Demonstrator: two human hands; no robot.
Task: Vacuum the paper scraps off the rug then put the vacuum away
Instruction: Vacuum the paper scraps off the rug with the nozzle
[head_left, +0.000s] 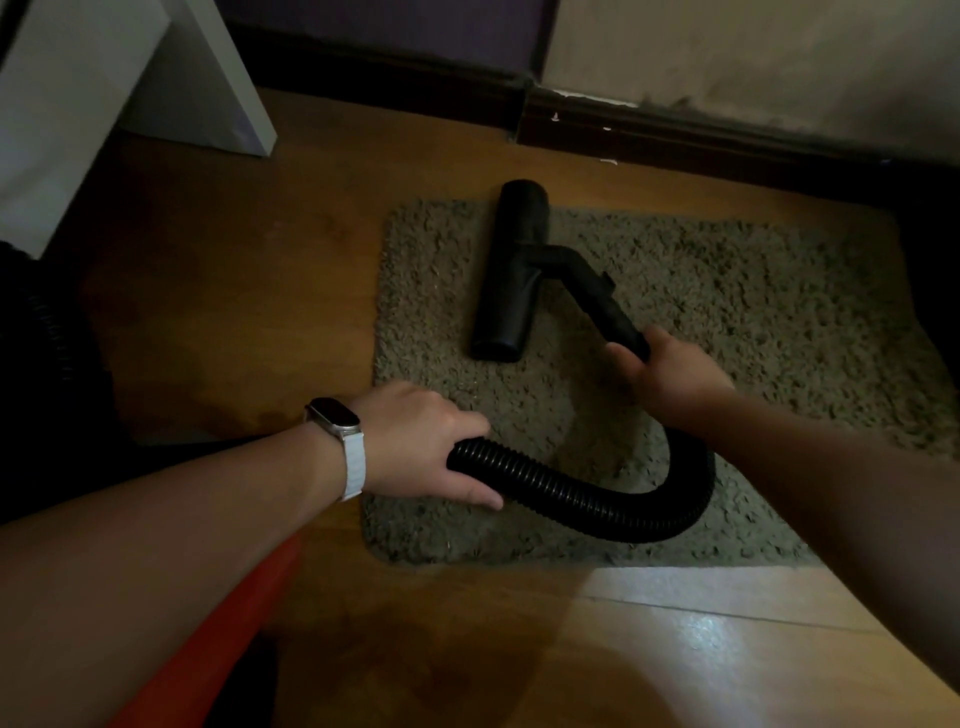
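The shaggy rectangular pile rug (727, 291) is a mottled olive-grey. The ribbed plastic vacuum hose (571, 499) and the flat plastic floor nozzle (511, 270) are plain black. The wooden plank floor (260, 260) is amber-brown. The wristwatch (354, 467) has a white band and a dark face.

Home room: rug (727, 291), wooden floor (260, 260)

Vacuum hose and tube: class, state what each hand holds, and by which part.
The left hand grips the ribbed hose partway along; the right hand grips the rigid tube at its end away from the floor nozzle.
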